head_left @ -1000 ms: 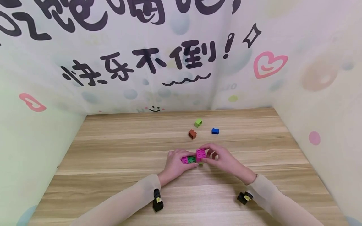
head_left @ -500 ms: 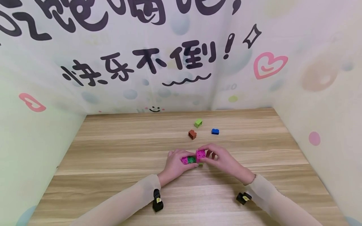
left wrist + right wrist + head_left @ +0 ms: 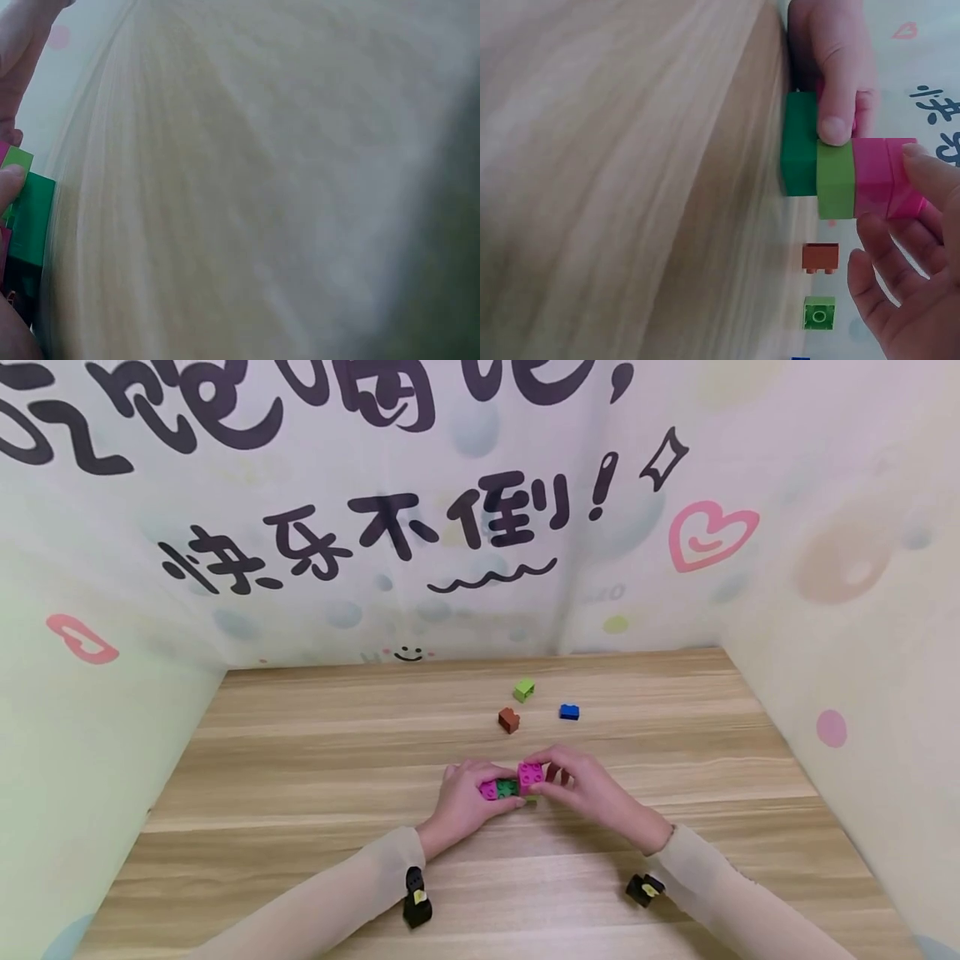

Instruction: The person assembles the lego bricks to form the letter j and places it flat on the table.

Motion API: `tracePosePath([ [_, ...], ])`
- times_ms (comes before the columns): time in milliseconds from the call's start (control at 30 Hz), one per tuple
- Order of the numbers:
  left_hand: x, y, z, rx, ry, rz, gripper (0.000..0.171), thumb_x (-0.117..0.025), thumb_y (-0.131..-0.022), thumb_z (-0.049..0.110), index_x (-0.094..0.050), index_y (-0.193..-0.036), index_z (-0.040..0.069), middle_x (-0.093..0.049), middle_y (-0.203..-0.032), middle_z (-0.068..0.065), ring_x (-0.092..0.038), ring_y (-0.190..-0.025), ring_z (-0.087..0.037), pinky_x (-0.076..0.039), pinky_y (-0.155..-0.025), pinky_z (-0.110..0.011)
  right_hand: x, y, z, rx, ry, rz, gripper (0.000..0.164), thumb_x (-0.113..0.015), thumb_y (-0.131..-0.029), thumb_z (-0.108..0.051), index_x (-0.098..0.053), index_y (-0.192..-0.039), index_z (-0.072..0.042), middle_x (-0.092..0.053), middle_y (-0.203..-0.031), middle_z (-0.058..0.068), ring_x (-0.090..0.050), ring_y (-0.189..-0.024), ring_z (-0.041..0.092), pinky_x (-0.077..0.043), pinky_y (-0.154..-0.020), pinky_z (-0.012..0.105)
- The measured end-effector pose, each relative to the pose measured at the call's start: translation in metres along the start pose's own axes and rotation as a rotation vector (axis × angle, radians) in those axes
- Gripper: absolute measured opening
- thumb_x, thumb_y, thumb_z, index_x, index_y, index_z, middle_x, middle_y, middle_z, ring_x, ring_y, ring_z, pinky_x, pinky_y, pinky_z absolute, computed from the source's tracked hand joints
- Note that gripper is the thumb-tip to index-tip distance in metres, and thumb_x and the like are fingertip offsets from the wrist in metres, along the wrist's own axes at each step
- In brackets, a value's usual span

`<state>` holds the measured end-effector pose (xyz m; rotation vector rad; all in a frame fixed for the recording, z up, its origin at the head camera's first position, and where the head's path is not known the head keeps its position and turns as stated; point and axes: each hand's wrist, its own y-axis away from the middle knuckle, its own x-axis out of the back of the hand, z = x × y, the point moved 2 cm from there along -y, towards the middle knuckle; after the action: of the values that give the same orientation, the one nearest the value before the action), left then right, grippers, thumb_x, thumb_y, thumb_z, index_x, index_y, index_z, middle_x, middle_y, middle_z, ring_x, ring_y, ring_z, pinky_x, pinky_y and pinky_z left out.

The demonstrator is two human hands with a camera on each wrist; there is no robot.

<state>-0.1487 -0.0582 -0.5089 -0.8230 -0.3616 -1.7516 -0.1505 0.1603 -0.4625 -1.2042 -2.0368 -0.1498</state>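
Observation:
My left hand (image 3: 468, 797) grips a build of toy building bricks from the left, its thumb against a lime brick (image 3: 835, 178). In the build, a dark green brick (image 3: 799, 146) lies lowest, with the lime one stacked on its right end. Two pink bricks sit one above the other on the lime brick. My right hand (image 3: 596, 789) pinches the top pink brick (image 3: 530, 773) between thumb and fingers. Another pink brick (image 3: 489, 790) shows its studs at the left end, partly covered by the left hand.
Behind the hands lie three loose bricks on the wooden table (image 3: 337, 727): a brown one (image 3: 508, 720), a lime one (image 3: 524, 690) and a blue one (image 3: 569, 712). Printed cloth walls (image 3: 300, 627) stand at the back and both sides.
Both hands keep their hold on the bricks almost unmoved. The head view has tilted slightly, so everything sits a little lower in it.

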Motion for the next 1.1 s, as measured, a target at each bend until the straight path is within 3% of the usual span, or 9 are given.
tracePosePath([
  [400,-0.002,-0.002,-0.001,-0.014,0.012,-0.006,0.043,-0.089,-0.082,0.040,-0.079,-0.119,0.022,-0.077,-0.114,0.004,-0.060,-0.108,-0.018,-0.031,-0.088,-0.039,-0.001,0.004,0.004,0.095,0.116,0.013,0.033,-0.077,-0.095,-0.018,-0.068,-0.126,-0.013,-0.073,-0.118,-0.002,-0.066,-0.098,0.010,-0.058,-0.084,0.037],
  [733,-0.001,0.000,-0.002,-0.010,0.011,-0.008,0.043,-0.089,-0.082,0.040,-0.079,-0.120,0.023,-0.077,-0.115,0.006,-0.059,-0.107,-0.017,-0.029,-0.087,-0.038,0.001,0.002,0.004,0.052,0.094,-0.034,0.040,-0.075,-0.097,-0.020,-0.065,-0.135,-0.009,-0.072,-0.122,0.000,-0.065,-0.097,0.011,-0.057,-0.082,0.030],
  [900,-0.001,0.000,-0.003,0.009,0.015,-0.015,0.043,-0.088,-0.083,0.042,-0.079,-0.121,0.023,-0.076,-0.116,0.006,-0.058,-0.108,-0.017,-0.030,-0.088,-0.039,0.005,0.000,0.011,-0.024,0.060,-0.026,0.043,-0.065,-0.105,-0.025,-0.058,-0.142,-0.006,-0.070,-0.118,-0.001,-0.063,-0.098,0.012,-0.055,-0.082,0.030],
  [1100,-0.001,0.000,-0.003,0.030,0.013,-0.024,0.045,-0.088,-0.083,0.044,-0.078,-0.121,0.024,-0.076,-0.118,0.005,-0.058,-0.109,-0.017,-0.030,-0.089,-0.039,0.009,-0.011,0.028,-0.061,0.060,0.030,0.029,-0.056,-0.109,-0.023,-0.066,-0.130,-0.005,-0.071,-0.116,0.002,-0.060,-0.090,0.010,-0.053,-0.077,0.029],
])
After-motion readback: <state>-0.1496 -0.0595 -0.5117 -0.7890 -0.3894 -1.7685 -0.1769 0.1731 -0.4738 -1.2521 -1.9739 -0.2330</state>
